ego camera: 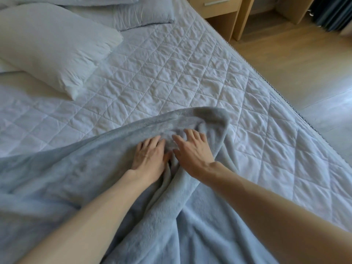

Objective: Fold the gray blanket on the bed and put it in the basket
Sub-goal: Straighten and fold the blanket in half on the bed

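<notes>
Two hands (150, 155) (192, 155) seemingly flat, fleecy gray blanket (57, 178)

Flat bed (171, 73) ahead, pillows (53, 40) at left

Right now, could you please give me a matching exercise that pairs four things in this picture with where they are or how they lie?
Things:
1. gray blanket
2. pillow
3. wooden nightstand
4. right hand

Descriptions:
A. stands on the floor past the far edge of the bed
B. fingers spread, resting on the gray blanket
C. rumpled across the near part of the bed
D. lies at the far left of the bed

Pairs: 1-C; 2-D; 3-A; 4-B
</notes>
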